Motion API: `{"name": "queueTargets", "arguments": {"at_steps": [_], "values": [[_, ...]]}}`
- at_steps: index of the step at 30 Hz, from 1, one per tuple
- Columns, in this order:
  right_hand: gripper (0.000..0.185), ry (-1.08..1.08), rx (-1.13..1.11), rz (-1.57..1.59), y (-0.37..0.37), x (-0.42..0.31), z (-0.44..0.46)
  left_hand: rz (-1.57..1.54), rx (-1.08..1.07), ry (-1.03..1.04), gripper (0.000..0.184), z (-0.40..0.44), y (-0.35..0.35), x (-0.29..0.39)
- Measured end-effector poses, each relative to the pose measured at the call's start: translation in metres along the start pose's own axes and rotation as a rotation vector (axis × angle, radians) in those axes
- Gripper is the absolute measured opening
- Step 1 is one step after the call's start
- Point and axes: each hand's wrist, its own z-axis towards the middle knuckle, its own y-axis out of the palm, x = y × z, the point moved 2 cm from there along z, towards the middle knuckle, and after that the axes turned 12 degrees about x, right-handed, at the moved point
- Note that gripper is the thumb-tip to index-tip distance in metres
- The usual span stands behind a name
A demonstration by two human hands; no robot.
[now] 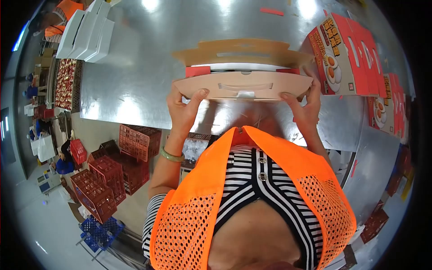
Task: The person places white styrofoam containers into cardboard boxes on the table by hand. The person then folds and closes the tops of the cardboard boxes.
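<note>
A cardboard gift box (202, 84) stands at the near side of the metal table, its top flaps apart. Its near flap is tan with a long handle slot, and a brown far flap (252, 47) with a matching slot rises behind. Red tabs (198, 71) and a white strip show between the two flaps. At the box's left end my left hand (185, 104) grips it, thumb on the near flap and the other fingers mostly hidden. My right hand (307, 104) holds the right end the same way, fingers around the corner.
Printed red boxes (335, 58) with egg pictures stand at the right, more (387, 105) beyond them. White foam boxes (85, 33) are stacked back left, near a tray of red-and-gold packets (67, 83). Red crates (139, 141) lie on the floor left. Another person's orange sleeve (67, 9) shows top left.
</note>
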Motion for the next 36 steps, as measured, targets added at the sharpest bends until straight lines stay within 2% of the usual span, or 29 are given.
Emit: {"name": "queueTargets", "arguments": {"at_steps": [1, 3, 4, 5, 6, 7, 8, 9, 11, 12, 14, 15, 17, 18, 20, 21, 22, 23, 24, 25, 27, 28, 29, 32, 33, 35, 36], "values": [[0.084, -0.009, 0.009, 0.004, 0.002, 0.003, -0.001, 0.082, 0.035, 0.056, 0.037, 0.002, 0.002, 0.007], [0.093, -0.273, 0.091, -0.194, 0.003, 0.002, -0.005, 0.159, 0.061, 0.112, 0.042, 0.004, 0.008, 0.017], [0.069, -0.264, 0.187, -0.133, 0.01, -0.001, -0.009, 0.181, 0.132, 0.04, 0.045, 0.004, 0.012, 0.018], [0.069, -0.264, 0.193, -0.139, 0.012, -0.006, -0.009, 0.205, 0.202, -0.034, 0.049, 0.004, 0.013, 0.018], [0.055, -0.589, 0.18, -0.472, 0.014, -0.016, -0.01, 0.315, 0.174, 0.081, 0.052, 0.005, 0.014, 0.022], [0.042, -0.913, 0.151, -0.805, 0.017, -0.022, -0.013, 0.314, 0.171, 0.073, 0.052, 0.003, 0.013, 0.028], [0.023, -0.916, 0.124, -0.811, 0.019, -0.019, -0.015, 0.632, 0.212, 0.393, 0.049, 0.002, 0.013, 0.044], [0.023, -0.923, 0.132, -0.808, 0.018, -0.018, -0.015, 0.945, 0.255, 0.729, 0.046, 0.003, 0.016, 0.054], [0.028, -0.861, -0.052, -0.614, 0.016, -0.017, -0.017, 0.53, -0.125, 0.842, 0.031, -0.003, 0.022, 0.04], [0.028, -0.868, -0.042, -0.614, 0.018, -0.016, -0.021, 0.457, -0.078, 0.82, 0.02, -0.012, 0.03, 0.042], [0.022, -1.042, -0.074, -0.506, 0.03, -0.013, -0.035, 0.478, -0.119, 0.839, 0.022, -0.016, 0.028, 0.051], [0.022, -1.046, -0.083, -0.506, 0.034, -0.011, -0.033, 0.505, -0.159, 0.844, 0.024, -0.019, 0.028, 0.054], [0.013, -0.911, -0.044, -0.421, 0.039, -0.008, -0.023, 0.52, -0.107, 0.916, 0.022, -0.021, 0.03, 0.041], [0.013, -0.919, -0.037, -0.417, 0.039, -0.01, -0.021, 0.485, -0.1, 0.846, 0.019, -0.018, 0.03, 0.036], [0.008, -0.525, -0.166, -0.033, 0.026, -0.012, -0.014, 0.449, -0.095, 0.78, 0.018, -0.012, 0.026, 0.034], [0.008, -0.525, -0.164, -0.033, 0.015, -0.015, -0.011, 0.387, -0.162, 0.664, 0.016, -0.006, 0.018, 0.035], [0.006, -0.364, -0.398, 0.112, 0.002, -0.018, -0.007, 0.325, -0.229, 0.546, 0.014, -0.003, 0.014, 0.036], [0.007, -0.196, -0.629, 0.255, -0.009, -0.021, -0.004, 0.323, -0.229, 0.545, 0.014, -0.002, 0.014, 0.037], [0.006, -0.138, -0.698, 0.253, -0.017, -0.023, -0.001, 0.333, -0.251, 0.619, 0.016, -0.003, 0.014, 0.04], [0.006, -0.14, -0.706, 0.26, -0.016, -0.025, 0.0, 0.35, -0.27, 0.692, 0.017, -0.004, 0.011, 0.042], [0.005, -0.653, -0.642, -0.236, -0.012, -0.032, -0.004, 0.478, -0.184, 0.756, 0.019, -0.01, 0.025, 0.047], [0.009, -0.58, -0.735, -0.367, -0.012, -0.045, -0.003, 0.586, -0.107, 0.826, 0.02, -0.014, 0.032, 0.049], [0.009, -0.581, -0.734, -0.368, -0.011, -0.041, -0.002, 0.585, -0.106, 0.827, 0.02, -0.016, 0.034, 0.049], [0.02, -0.315, -0.373, -0.275, -0.007, -0.036, 0.016, 0.704, -0.061, 0.781, 0.021, -0.02, 0.039, 0.046], [0.02, -0.313, -0.378, -0.276, 0.006, -0.035, 0.024, 0.71, -0.094, 0.739, 0.019, -0.019, 0.039, 0.047], [0.031, -0.728, -0.351, -0.461, 0.036, -0.031, 0.032, 0.714, -0.133, 0.705, 0.017, -0.009, 0.036, 0.05], [0.031, -0.728, -0.348, -0.463, 0.044, -0.031, 0.028, 0.664, -0.25, 0.641, 0.017, -0.001, 0.033, 0.052]]}}
